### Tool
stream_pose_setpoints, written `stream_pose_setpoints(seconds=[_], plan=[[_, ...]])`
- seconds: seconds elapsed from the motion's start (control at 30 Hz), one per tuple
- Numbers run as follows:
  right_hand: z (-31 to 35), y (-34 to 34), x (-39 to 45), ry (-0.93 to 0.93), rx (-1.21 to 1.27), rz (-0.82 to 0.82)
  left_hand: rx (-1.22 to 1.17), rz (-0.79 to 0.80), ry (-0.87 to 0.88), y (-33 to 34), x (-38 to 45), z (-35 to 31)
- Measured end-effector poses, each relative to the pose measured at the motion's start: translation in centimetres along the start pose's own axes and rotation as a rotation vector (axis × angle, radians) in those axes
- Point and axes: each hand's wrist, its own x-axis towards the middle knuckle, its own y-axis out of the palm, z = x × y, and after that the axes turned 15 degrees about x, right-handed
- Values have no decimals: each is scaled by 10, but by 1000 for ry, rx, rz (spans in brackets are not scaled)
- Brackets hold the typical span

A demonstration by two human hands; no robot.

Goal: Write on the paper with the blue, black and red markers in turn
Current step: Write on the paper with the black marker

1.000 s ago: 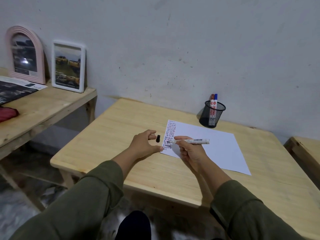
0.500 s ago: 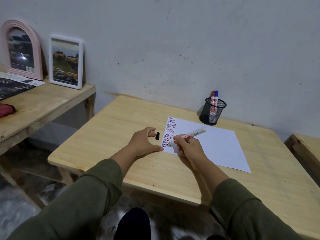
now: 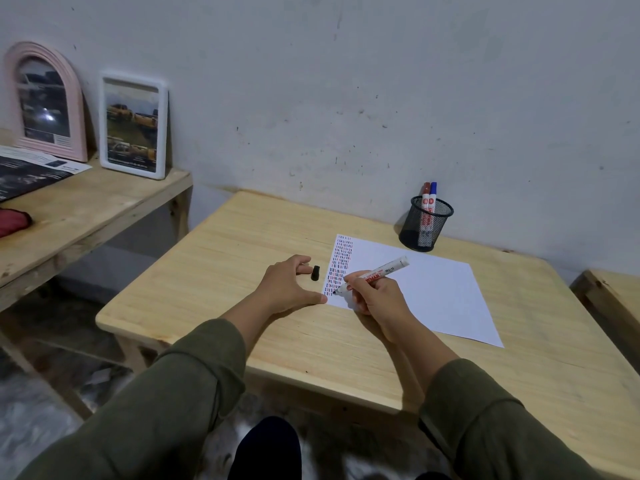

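A white sheet of paper (image 3: 433, 289) lies on the wooden table (image 3: 242, 254), with columns of short blue, black and red strokes along its left edge. My right hand (image 3: 375, 299) grips an uncapped black marker (image 3: 377, 273), its tip touching the paper's near-left corner. My left hand (image 3: 289, 285) rests on the table just left of the paper, thumb at the paper's edge, and pinches the black cap (image 3: 315, 273) at its fingertips. The red marker (image 3: 425, 202) and blue marker (image 3: 432, 202) stand in a black mesh cup (image 3: 425, 228) behind the paper.
The table stands against a grey wall. A lower wooden bench (image 3: 79, 209) to the left holds two framed pictures (image 3: 133, 128), a leaflet and a red cloth. Another wooden surface (image 3: 613, 296) shows at the right edge.
My right hand tilted the marker from lying level to a writing angle and brought its tip down onto the paper's near-left corner. My left hand kept still with the cap.
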Motion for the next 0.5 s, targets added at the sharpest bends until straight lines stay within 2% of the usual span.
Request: stream_pose_setpoints(seconds=[0.5], plan=[[1,0,0,-15,-23,5,9,7,-12,-2,-2,-1]])
